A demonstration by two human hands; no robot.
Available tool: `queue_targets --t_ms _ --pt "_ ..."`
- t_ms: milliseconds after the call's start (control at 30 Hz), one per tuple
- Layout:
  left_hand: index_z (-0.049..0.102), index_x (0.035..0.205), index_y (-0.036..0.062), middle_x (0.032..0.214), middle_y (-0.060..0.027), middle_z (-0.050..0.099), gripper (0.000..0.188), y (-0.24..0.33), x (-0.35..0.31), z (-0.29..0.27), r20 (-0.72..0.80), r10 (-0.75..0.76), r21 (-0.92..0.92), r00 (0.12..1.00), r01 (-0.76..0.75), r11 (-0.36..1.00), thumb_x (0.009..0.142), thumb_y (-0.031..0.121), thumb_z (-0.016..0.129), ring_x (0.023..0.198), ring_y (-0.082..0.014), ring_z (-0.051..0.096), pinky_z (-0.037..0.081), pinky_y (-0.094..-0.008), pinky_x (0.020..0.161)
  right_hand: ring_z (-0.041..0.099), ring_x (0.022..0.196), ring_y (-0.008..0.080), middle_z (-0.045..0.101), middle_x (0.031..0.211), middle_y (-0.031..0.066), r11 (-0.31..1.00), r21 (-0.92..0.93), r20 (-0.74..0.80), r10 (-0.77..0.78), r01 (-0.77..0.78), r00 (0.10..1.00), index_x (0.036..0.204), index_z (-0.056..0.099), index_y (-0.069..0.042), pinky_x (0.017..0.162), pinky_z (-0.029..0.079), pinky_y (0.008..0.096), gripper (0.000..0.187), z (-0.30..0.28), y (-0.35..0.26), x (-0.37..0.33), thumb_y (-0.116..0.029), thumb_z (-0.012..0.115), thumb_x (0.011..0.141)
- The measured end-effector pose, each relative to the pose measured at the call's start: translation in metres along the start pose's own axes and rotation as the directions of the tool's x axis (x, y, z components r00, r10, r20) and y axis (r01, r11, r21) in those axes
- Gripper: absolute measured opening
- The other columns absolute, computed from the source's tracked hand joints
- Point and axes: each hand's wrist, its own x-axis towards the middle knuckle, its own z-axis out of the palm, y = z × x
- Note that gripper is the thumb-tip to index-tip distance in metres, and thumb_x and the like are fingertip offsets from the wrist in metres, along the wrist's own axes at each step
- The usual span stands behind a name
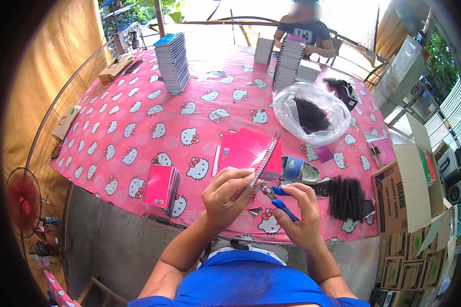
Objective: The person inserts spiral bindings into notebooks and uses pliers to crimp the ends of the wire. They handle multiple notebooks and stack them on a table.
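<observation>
My left hand (228, 197) is closed around the lower end of a pink spiral notebook (267, 157), its coil pointing up and away from me. In my right hand (303, 212) is a pair of pliers (284, 209) with blue handles, fingers wrapped about them. The pliers' jaws are at the coil's near end, close to my left fingertips; whether they grip the wire is hidden. More pink notebooks (235, 146) lie beneath and behind the held one. Just right of the pliers sits a bundle of black binding coils (346, 198).
A small notebook stack (160, 185) lies left. Farther off stand a tall blue-topped stack (171, 64), another notebook pile (289, 64) and a plastic bag (287, 123) of black coils. An open carton (394, 197) borders the right edge. A person (305, 33) sits across the table.
</observation>
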Motion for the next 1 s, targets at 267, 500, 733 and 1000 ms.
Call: queue_targets --t_ms 267,500,733,1000 --pt "0.067 0.091 -0.001 0.092 -0.0133 0.068 0.026 -0.009 -0.002 -0.007 0.008 0.104 -0.044 0.995 -0.103 0.994 0.068 -0.011 0.073 0.077 -0.023 0.065 0.053 -0.0325 0.067 0.062 0.077 0.0142 0.067 0.088 0.011 0.112 0.642 0.729 0.217 -0.759 0.649 0.108 0.063 0.004 0.068 0.049 0.0237 0.03 0.005 0.037 0.008 -0.02 0.062 0.09" --pt "0.065 0.098 0.001 0.1 -0.0104 0.066 0.021 -0.002 0.018 -0.084 -0.346 -0.132 0.063 0.929 0.163 0.985 0.078 -0.002 0.072 0.092 -0.0168 0.062 0.049 -0.0277 0.077 0.058 0.098 0.0309 0.061 0.106 0.0129 0.957 0.007 0.258 0.277 -0.288 0.926 0.117 0.057 -0.001 0.088 0.046 0.0409 0.046 0.048 0.078 -0.051 -0.022 0.072 0.079" --pt "0.065 0.092 0.0051 0.071 -0.0011 0.056 0.016 -0.023 0.055 -0.198 0.163 0.068 0.63 0.984 -0.157 0.761 0.077 0.005 0.059 0.063 -0.0163 0.05 0.033 -0.0349 0.076 0.05 0.116 0.036 0.057 0.118 0.0191 0.936 -0.302 0.104 0.222 -0.182 0.969 0.108 0.06 -0.001 0.1 0.038 0.0442 0.04 0.034 0.118 -0.082 -0.02 0.074 0.075" --pt "0.051 0.131 0.0158 0.129 -0.0057 0.056 0.037 -0.184 -0.057 -0.188 0.615 -0.519 0.691 0.594 -0.089 0.717 0.097 0.027 0.043 0.124 -0.0191 0.047 0.012 -0.0494 0.111 0.049 0.116 0.0387 0.051 0.126 0.0235 0.375 -0.724 -0.494 0.305 -0.58 0.814 0.111 0.061 0.002 0.098 0.039 0.0455 0.045 -0.145 0.26 -0.059 -0.036 0.065 0.086"
